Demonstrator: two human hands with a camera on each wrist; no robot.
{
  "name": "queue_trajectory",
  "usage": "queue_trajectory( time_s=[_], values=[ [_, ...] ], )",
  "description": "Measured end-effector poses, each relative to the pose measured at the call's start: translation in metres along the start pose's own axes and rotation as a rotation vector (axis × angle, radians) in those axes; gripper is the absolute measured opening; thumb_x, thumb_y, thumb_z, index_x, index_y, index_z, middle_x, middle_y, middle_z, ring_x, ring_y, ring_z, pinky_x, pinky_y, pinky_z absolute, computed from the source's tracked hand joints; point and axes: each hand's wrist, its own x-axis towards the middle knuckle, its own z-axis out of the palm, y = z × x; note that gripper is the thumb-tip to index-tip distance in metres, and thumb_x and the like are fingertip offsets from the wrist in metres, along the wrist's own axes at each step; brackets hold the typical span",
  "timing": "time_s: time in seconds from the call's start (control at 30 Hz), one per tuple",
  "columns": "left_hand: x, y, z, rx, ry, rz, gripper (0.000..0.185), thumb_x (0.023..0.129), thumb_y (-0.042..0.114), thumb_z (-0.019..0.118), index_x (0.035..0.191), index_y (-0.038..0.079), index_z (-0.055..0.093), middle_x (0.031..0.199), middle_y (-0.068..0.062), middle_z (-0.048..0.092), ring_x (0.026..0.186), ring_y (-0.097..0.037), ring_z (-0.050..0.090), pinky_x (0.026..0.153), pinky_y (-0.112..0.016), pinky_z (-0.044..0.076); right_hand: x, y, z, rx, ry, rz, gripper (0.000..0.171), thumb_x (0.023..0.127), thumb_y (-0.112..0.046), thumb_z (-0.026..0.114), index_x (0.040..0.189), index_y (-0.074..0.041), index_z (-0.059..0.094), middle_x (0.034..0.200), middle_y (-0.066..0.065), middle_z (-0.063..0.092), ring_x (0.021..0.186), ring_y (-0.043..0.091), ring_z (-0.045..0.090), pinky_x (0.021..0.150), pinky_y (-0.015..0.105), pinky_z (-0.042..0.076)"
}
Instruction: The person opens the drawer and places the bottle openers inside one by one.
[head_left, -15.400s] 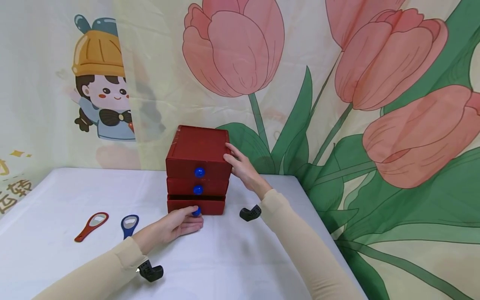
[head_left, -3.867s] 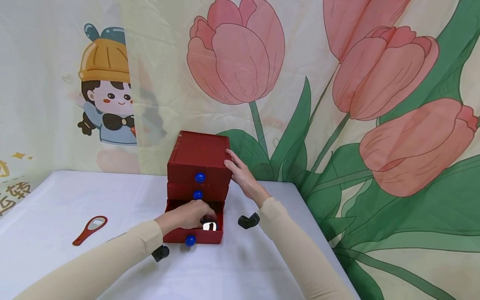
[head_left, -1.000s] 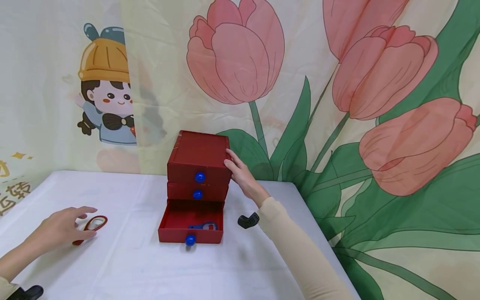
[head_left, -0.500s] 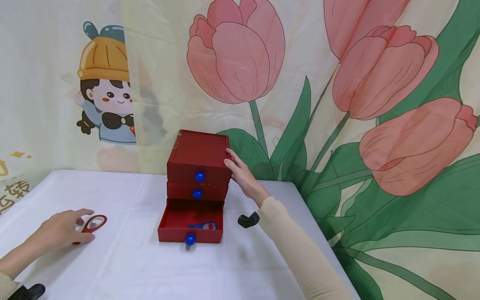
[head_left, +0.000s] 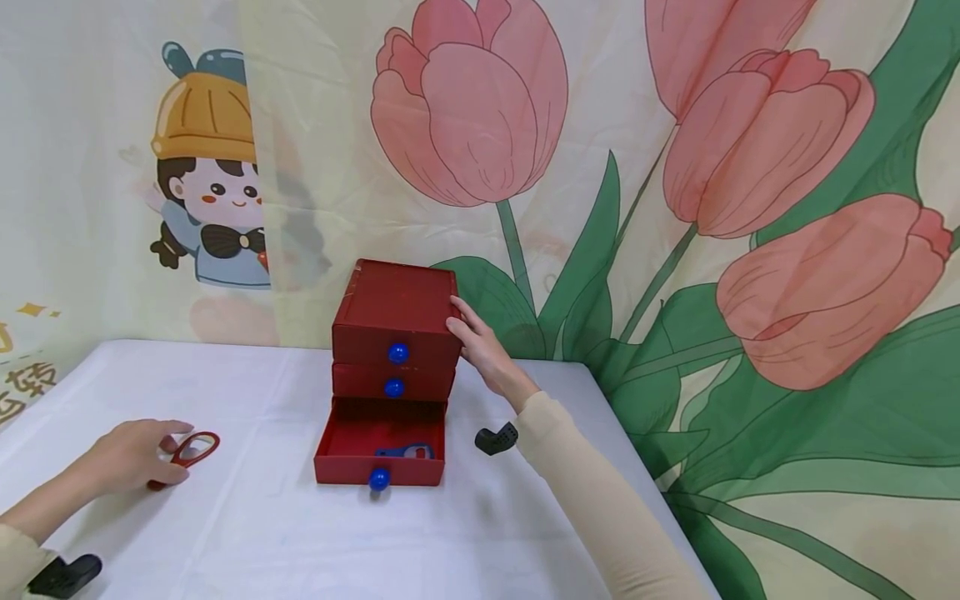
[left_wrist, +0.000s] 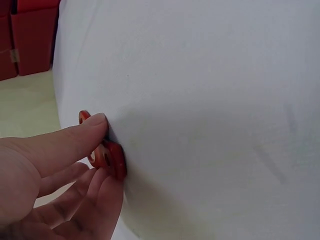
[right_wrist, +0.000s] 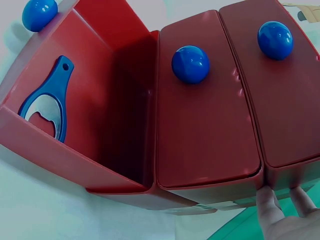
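Note:
A red bottle opener (head_left: 180,459) is at the left of the table, pinched by my left hand (head_left: 135,457) between thumb and fingers. The left wrist view shows the thumb on one side of the red opener (left_wrist: 118,161) and the fingers on the other. My right hand (head_left: 487,354) rests against the right side of a red drawer cabinet (head_left: 397,300), its fingers extended. The cabinet's bottom drawer (head_left: 337,472) is pulled out. Inside it lies a blue bottle opener (head_left: 396,453), clearly seen as the blue opener (right_wrist: 59,90) in the right wrist view.
The middle drawer (head_left: 360,381) and top drawer (head_left: 360,344) are closed, each with a blue knob. A white cloth (head_left: 285,533) covers the table. Behind the cabinet hangs a curtain (head_left: 465,125) printed with tulips.
The bottom drawer was pulled out and the blue bottle opener laid in it earlier. Since then my left hand has gone left and taken hold of the red one, shifting it slightly right.

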Motion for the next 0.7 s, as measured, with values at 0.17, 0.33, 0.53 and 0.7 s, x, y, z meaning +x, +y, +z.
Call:
queue_trajectory(
  time_s=[0.17, 0.33, 0.53, 0.7],
  values=[
    [0.0026, 0.0023, -0.0017, -0.028, -0.035, -0.017, 0.065, 0.078, 0.024, 0.093, 0.123, -0.014, 0.066, 0.095, -0.012, 0.068, 0.082, -0.023, 0.058, 0.067, -0.036, 0.053, -0.0007, -0.0006, -0.0007, 0.006, -0.009, -0.008, 0.063, 0.112, -0.04, 0.051, 0.169, -0.037, 0.026, 0.175, 0.001, 0.025, 0.158, 0.027, 0.029, 0.128, 0.055, 0.03],
    [0.0057, 0.0023, -0.0025, -0.056, -0.07, -0.017, 0.057, 0.079, 0.018, 0.09, 0.122, -0.011, 0.067, 0.096, -0.01, 0.067, 0.08, -0.022, 0.057, 0.065, -0.034, 0.051, -0.001, -0.0009, -0.0003, 0.004, -0.011, -0.006, 0.062, 0.112, -0.04, 0.05, 0.169, -0.037, 0.026, 0.174, 0.002, 0.025, 0.158, 0.027, 0.03, 0.128, 0.054, 0.03],
    [0.0086, 0.0041, -0.0049, -0.11, -0.111, -0.024, 0.054, 0.082, 0.012, 0.085, 0.128, -0.007, 0.065, 0.096, -0.009, 0.067, 0.075, -0.019, 0.059, 0.062, -0.035, 0.053, -0.0001, -0.0012, 0.0, 0.0, -0.003, 0.002, 0.062, 0.112, -0.039, 0.051, 0.169, -0.037, 0.026, 0.175, 0.002, 0.026, 0.158, 0.028, 0.03, 0.128, 0.055, 0.031],
    [0.0089, 0.009, -0.0074, -0.14, -0.09, -0.007, 0.057, 0.083, 0.009, 0.085, 0.133, -0.007, 0.063, 0.096, -0.006, 0.067, 0.072, -0.018, 0.061, 0.06, -0.032, 0.054, 0.0008, -0.0011, -0.0002, -0.002, 0.001, 0.007, 0.062, 0.112, -0.039, 0.051, 0.169, -0.037, 0.027, 0.175, 0.001, 0.026, 0.158, 0.028, 0.03, 0.128, 0.055, 0.03]
  ],
)
